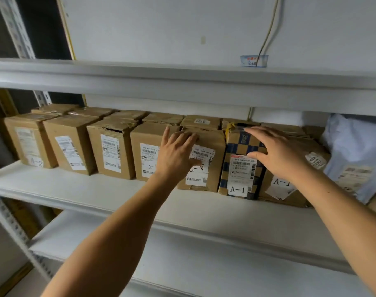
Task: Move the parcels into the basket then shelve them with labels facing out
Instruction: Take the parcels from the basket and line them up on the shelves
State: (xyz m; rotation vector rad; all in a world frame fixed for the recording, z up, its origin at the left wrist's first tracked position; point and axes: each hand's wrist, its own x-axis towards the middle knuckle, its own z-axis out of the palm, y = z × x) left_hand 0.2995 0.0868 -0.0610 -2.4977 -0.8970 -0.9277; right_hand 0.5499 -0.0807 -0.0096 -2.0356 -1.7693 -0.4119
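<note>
On the middle shelf [101,189], a row of cardboard parcels [110,150] is stood upright with labels facing out, a grey mailer bag [352,155] at its right end. The left hand [178,154] is laid flat, fingers relaxed, on the front of one brown parcel [215,168]. The right hand [277,155] is spread open against the checkered parcel [239,166] and its neighbour, nothing being gripped.

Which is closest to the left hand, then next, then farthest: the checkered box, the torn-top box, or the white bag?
From the left hand:
1. The checkered box, just to its right.
2. The torn-top box, farther off on its left.
3. The white bag, at the shelf's far right end.
</note>
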